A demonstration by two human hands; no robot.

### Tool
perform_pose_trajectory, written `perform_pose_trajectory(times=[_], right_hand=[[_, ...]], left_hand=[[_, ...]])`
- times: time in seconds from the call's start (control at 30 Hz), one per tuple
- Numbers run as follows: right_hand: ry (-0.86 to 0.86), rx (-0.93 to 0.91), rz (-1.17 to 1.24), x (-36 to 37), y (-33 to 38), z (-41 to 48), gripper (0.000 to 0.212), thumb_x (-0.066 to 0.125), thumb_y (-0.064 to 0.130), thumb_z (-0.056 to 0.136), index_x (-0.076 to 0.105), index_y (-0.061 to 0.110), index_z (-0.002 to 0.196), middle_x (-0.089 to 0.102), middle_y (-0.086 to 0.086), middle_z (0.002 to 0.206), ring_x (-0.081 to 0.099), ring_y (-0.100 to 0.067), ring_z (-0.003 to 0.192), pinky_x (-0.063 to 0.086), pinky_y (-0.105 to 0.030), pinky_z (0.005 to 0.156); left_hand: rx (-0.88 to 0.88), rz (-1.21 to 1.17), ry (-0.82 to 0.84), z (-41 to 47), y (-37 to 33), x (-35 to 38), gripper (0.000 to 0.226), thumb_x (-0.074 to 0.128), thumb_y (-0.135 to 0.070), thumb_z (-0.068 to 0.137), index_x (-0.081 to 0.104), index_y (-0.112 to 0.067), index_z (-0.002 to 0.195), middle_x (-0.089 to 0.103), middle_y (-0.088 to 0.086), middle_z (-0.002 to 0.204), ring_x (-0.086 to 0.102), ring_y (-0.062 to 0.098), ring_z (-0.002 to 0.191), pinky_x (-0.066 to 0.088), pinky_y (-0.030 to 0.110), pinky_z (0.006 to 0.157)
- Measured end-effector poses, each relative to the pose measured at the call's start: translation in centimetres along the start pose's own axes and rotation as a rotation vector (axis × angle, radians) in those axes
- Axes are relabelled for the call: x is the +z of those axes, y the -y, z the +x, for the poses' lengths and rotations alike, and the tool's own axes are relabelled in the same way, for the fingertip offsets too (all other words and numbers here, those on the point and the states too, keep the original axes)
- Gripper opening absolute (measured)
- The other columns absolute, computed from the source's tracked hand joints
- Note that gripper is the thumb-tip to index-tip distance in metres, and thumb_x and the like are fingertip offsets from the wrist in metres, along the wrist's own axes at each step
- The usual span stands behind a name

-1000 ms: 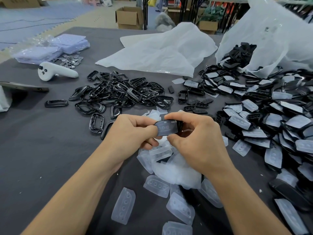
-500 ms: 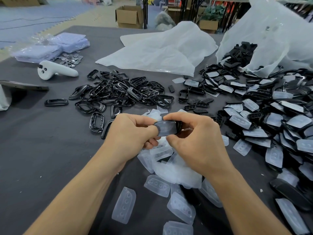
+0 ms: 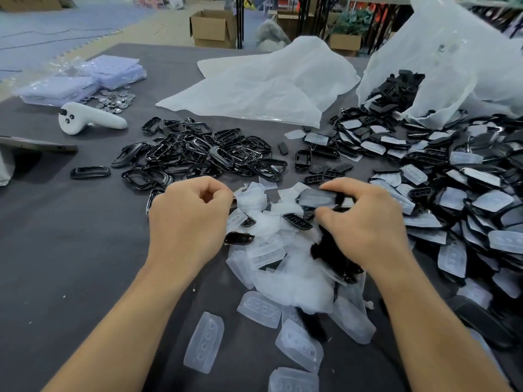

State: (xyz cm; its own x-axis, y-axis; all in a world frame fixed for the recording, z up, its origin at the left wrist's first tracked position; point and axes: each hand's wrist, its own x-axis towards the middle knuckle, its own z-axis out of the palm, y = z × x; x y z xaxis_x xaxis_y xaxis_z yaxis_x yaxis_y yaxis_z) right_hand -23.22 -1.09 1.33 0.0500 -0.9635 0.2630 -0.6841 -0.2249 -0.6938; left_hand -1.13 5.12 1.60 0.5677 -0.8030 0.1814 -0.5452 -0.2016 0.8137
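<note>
My right hand [image 3: 368, 224] pinches a small black key-fob part with a translucent pad on it [image 3: 317, 198] between thumb and fingers, just above a loose pile of translucent button pads [image 3: 294, 281]. Over the pile's left edge, my left hand [image 3: 189, 222] is curled, and I see nothing in it. A few bare black inserts [image 3: 297, 221] lie among the pads between my hands. A heap of glossy black frames [image 3: 198, 154] lies behind my left hand. Black parts covered with pads [image 3: 467, 199] are heaped at the right.
The dark grey table [image 3: 70, 250] also carries a white controller [image 3: 90, 120], a flat dark device [image 3: 36, 144], purple packets [image 3: 85, 80] and metal discs [image 3: 116, 100] at the far left. A flat white bag [image 3: 263, 89] lies behind. An open bag [image 3: 452, 66] spills black parts.
My hands held the black part together at the middle; now they have moved apart. The right hand keeps the part and has shifted right, the left hand has let go and shifted left.
</note>
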Motion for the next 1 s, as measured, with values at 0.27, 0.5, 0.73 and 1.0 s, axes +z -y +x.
perform_pose_trajectory(times=[0.27,0.5,0.73,1.0], right_hand=[[-0.130,0.214,-0.251,-2.0,-2.6,1.6,0.058,0.062,0.007,0.090,0.055,0.016,0.147,0.045,-0.008,0.157,0.035,-0.026,0.148,0.025,-0.046,0.126],[0.127,-0.037,-0.047,1.6,0.2,0.2,0.032,0.057,0.015,0.097,0.075,0.026,0.122,0.067,0.002,0.133,0.053,-0.017,0.127,0.030,-0.018,0.104],[0.197,-0.083,-0.147,2.1,0.3,0.2,0.040,0.055,-0.002,0.085,0.079,0.022,0.105,0.076,-0.001,0.103,0.060,-0.026,0.105,0.046,-0.034,0.094],[0.016,-0.066,0.183,2.2,0.3,-0.3,0.019,0.072,0.014,0.091,0.081,0.031,0.096,0.075,0.021,0.083,0.068,-0.004,0.081,0.055,-0.023,0.075]], left_hand=[[0.143,0.280,-0.045,0.1,1.0,0.8,0.014,0.063,-0.024,0.084,0.071,-0.035,0.079,0.063,-0.017,0.073,0.058,0.007,0.075,0.036,0.027,0.065],[0.222,0.508,0.010,1.6,2.8,0.8,0.024,0.060,-0.018,0.094,0.078,-0.023,0.107,0.072,-0.001,0.118,0.056,0.030,0.114,0.040,0.041,0.099],[0.192,0.480,0.046,1.8,2.5,0.5,0.017,0.064,-0.032,0.094,0.079,-0.034,0.102,0.073,-0.005,0.111,0.059,0.028,0.106,0.045,0.041,0.092],[-0.009,0.208,0.055,2.1,2.3,-0.1,0.016,0.084,-0.031,0.078,0.071,-0.041,0.081,0.065,-0.020,0.072,0.060,0.001,0.075,0.046,0.029,0.069]])
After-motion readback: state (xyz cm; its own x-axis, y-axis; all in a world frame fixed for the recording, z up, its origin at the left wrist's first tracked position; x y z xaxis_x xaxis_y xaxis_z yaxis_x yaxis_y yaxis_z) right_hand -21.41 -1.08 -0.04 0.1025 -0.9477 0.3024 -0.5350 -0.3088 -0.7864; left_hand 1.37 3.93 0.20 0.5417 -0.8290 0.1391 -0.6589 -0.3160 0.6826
